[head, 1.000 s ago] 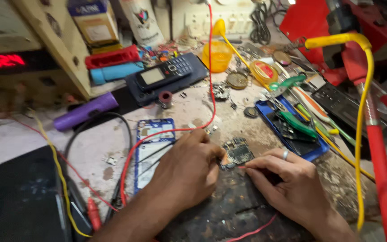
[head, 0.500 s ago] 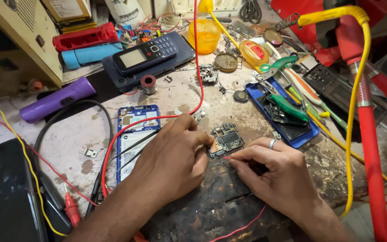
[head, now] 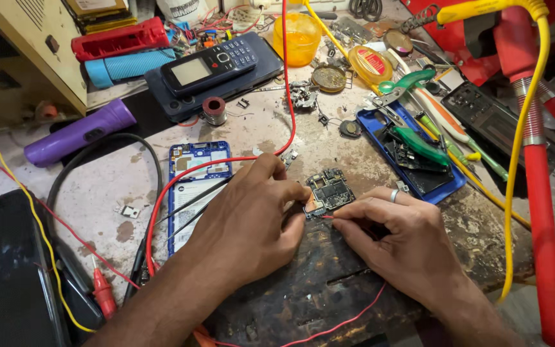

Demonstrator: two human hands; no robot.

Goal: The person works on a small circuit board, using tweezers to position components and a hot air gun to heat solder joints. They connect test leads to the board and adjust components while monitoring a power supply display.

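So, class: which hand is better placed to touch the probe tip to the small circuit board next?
Probably the right hand: its fingertips pinch the thin red lead with its tip at the circuit board's lower edge. The left hand steadies the board from its left.

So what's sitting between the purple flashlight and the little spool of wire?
In the head view, only a dark strip of bench lies between the purple flashlight and the small spool. The corner of the dark slab under the keypad phone reaches in there.
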